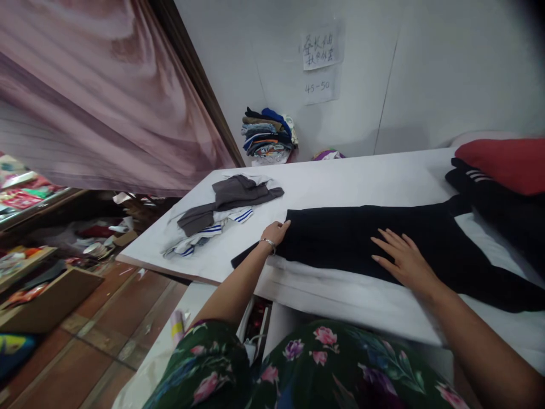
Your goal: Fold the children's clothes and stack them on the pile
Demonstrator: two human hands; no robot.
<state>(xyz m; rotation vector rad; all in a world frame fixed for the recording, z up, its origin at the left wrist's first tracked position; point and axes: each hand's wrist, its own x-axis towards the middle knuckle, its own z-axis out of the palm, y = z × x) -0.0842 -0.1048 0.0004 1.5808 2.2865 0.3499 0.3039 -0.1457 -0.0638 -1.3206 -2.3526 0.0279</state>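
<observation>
A black garment (336,233) lies spread over the white table, with narrow parts reaching toward the right; its exact kind cannot be made out. At its left edge is my left hand (276,232), fingers closed on the cloth and a bracelet at the wrist. A dark strip of cloth (244,254) sticks out to the left beneath that wrist. My right hand (400,257) rests palm down on the middle of the black garment, fingers spread.
Grey and white clothes (238,196) lie crumpled at the table's left. Folded clothes are stacked (268,136) by the wall. A red cloth (506,165) and dark clothes (489,193) are heaped at right. Below the white table (340,179) stands an open drawer (260,324).
</observation>
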